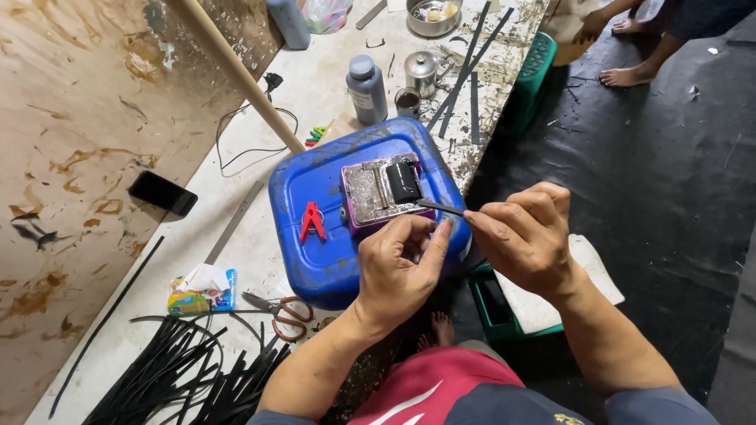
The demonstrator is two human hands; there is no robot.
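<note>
Both hands [465, 248] pinch a black strip [439, 207] between them, above blue container [315, 197]

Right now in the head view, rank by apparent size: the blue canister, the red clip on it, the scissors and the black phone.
1. blue canister
2. scissors and black phone: they look alike, so no ranking between them
3. red clip
</note>
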